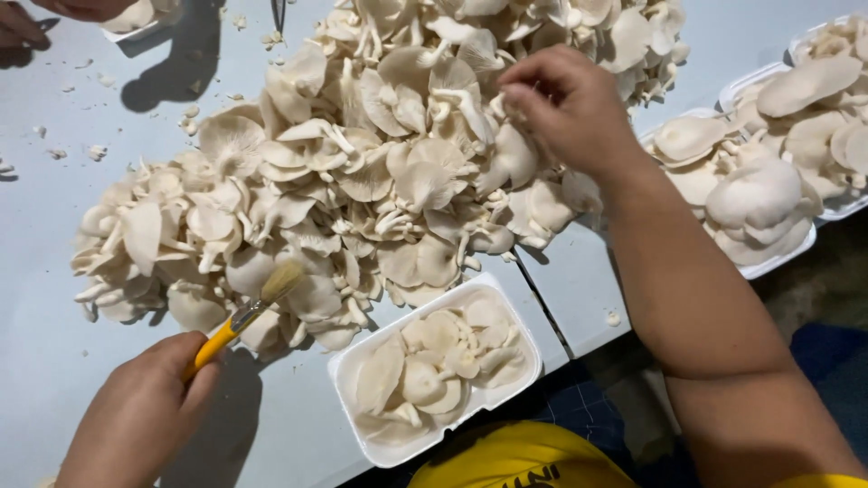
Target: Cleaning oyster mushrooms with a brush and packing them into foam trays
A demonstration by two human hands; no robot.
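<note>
My left hand [145,411] grips a small brush [249,312] by its yellow handle at the lower left, bristles pointing up at the near edge of a big pile of pale oyster mushrooms [362,163]. My right hand [565,104] reaches into the upper right part of the pile, fingers pinched on a mushroom there. A white foam tray [348,366] partly filled with mushrooms lies in front of the pile, between my arms.
Filled white trays [778,258] of mushrooms stand at the right by the table edge. Another person's hand [27,18] and a tray are at the top left. Mushroom crumbs [95,152] dot the light blue table. A seam [542,307] runs to the table's front edge.
</note>
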